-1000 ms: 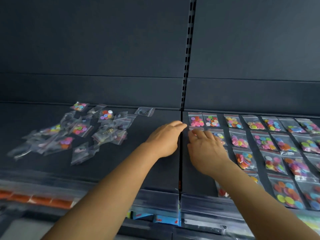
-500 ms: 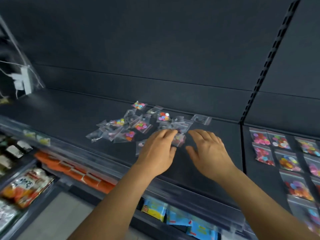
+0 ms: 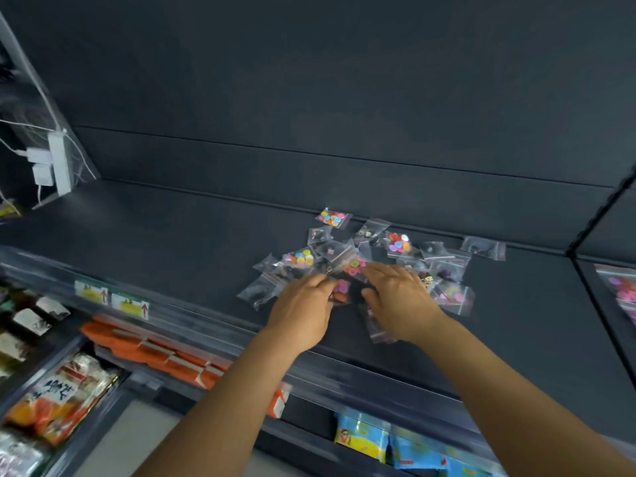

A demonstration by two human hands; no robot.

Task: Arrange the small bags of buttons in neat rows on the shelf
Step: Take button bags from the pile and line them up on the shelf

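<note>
Dark shelving filled the view, with a flat back panel behind it and, as your landmark, a loose heap of small bags of buttons lying toward the right half of the shelf, near the back edge. Right of that heap, past the upright divider, one bag from the arranged rows showed at the frame's edge.

You risked, as I judge it, lifting more than one bag at once: the clear bags overlapped and lay at all angles, so a pinch at the near side of the heap could drag neighbours along or flick one off the front lip toward the snack packets below. Slippery film could also have let a bag slide out of your fingers on the way to the rows.

Your left hand sat at the near edge of the heap with its fingers curled in, pinching a bag of pink buttons. Your right hand lay just beside it, palm down, fingers fairly straight and spread over the bags, touching them; I could not tell whether it had hold of any.
</note>
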